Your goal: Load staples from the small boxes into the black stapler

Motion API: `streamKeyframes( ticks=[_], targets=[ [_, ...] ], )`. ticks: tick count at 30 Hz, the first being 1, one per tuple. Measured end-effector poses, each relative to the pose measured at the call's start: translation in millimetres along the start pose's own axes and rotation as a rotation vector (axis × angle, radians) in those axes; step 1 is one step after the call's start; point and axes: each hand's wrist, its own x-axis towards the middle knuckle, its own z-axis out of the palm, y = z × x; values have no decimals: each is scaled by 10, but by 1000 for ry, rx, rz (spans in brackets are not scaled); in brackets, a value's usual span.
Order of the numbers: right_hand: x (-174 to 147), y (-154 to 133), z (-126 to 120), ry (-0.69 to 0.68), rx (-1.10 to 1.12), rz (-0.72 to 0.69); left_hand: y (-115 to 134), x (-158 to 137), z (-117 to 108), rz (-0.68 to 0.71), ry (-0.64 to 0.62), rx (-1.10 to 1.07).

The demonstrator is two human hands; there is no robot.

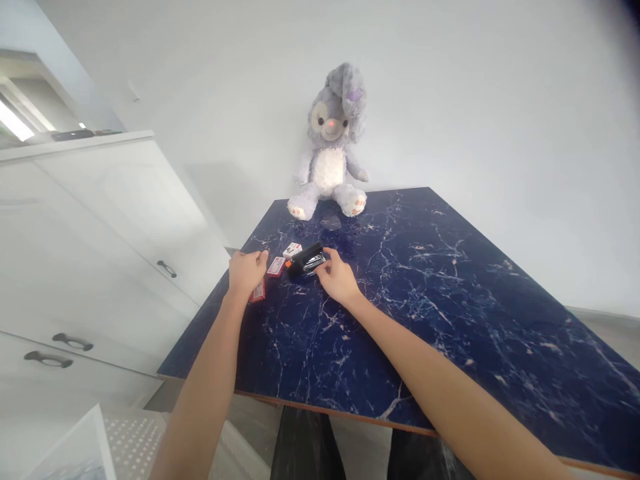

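My right hand (338, 277) grips the right end of a black stapler (306, 260) between thumb and fingers. Silver metal shows along the stapler's side, and an orange piece marks its left end. Left of it, my left hand (247, 272) has its fingers drawn together in a pinch; whatever they hold, if anything, is too small to make out. Between the hands lie a white box (293, 250) with a dark mark, and a red-and-white box (277, 267). Another red-and-white box (258, 292) sits beside my left hand, partly covered by it.
A blue marble-patterned table (425, 300) spreads under both hands. At its far edge a grey plush rabbit (330, 153) sits against the wall. White cabinets (100, 247) with dark handles stand along the left side.
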Motion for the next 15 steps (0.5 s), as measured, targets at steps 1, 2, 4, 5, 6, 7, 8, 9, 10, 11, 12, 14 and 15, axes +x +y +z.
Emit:
streamKeyframes(
  ticks=[1,2,4,5,6,7,8,9,10,11,12,14,15],
  targets=[
    [-11,-12,1,-22,0,-11,7,-5,0,16,-2,-27],
    [-24,-22,7,-47,-2,-22,17,-10,3,38,-11,-67],
    [-53,-30,34,-96,-18,-61,49,-18,14,99,-44,-149],
    [-67,-28,54,-115,-34,-92,69,-22,20,134,-76,-178],
    [-77,-21,76,-128,-55,-128,89,-25,25,173,-118,-199],
    [-84,-11,97,-135,-78,-164,108,-28,30,212,-166,-214],
    [-87,-1,116,-133,-105,-192,123,-31,37,248,-207,-229],
    [-87,8,131,-121,-132,-210,136,-33,46,276,-233,-246],
    [-85,14,141,-104,-157,-216,144,-36,57,295,-241,-265],
    [-82,18,147,-83,-174,-210,149,-40,69,305,-231,-279],
    [-80,18,148,-65,-184,-196,152,-43,83,299,-205,-282],
    [-79,12,143,-42,-186,-160,154,-52,106,246,-141,-239],
    [-80,8,140,-34,-184,-146,154,-57,114,209,-114,-199]
  ],
)
